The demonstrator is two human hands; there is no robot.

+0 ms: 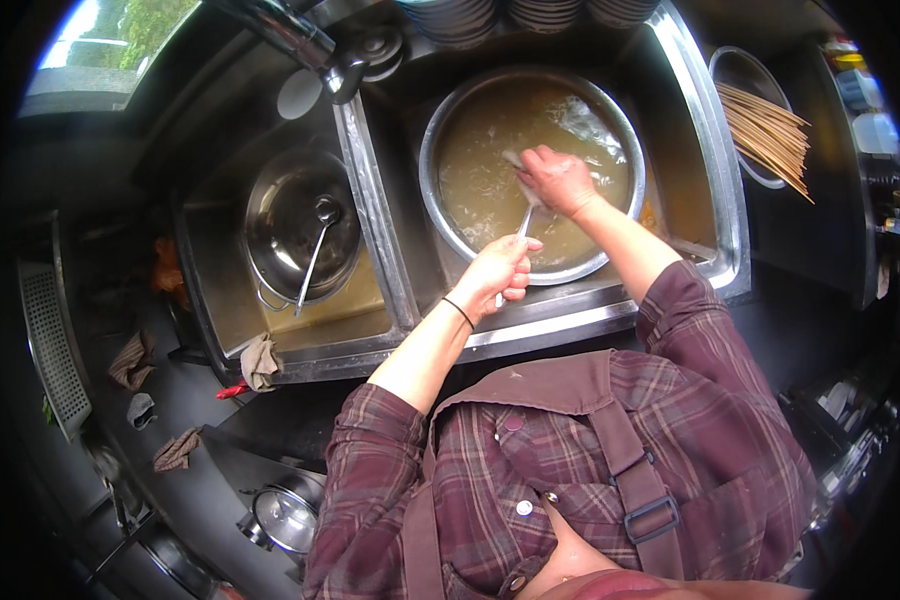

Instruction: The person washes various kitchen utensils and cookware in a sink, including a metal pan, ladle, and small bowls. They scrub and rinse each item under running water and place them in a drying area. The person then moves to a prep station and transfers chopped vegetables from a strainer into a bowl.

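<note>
My left hand (497, 274) grips the handle of a metal utensil (526, 220), which slants up over the near rim of a large round metal basin (429, 176). Its far end is hidden under my right hand (560, 180), which pinches a pale, wet cloth or scrubber (513, 158) around it. Cloudy, yellowish water (480, 187) with some froth fills much of the basin. Both hands are above the water surface or just at it. The basin stands in the right compartment of a stainless steel sink (690, 150).
A metal pot (259, 217) with a ladle (313, 259) sits in the left compartment, beyond the divider (375, 210). The faucet (292, 34) hangs over the back. Chopsticks (765, 139) stick out of a bowl at right. Stacked dishes (450, 19) line the back; a rag (259, 363) drapes the front edge.
</note>
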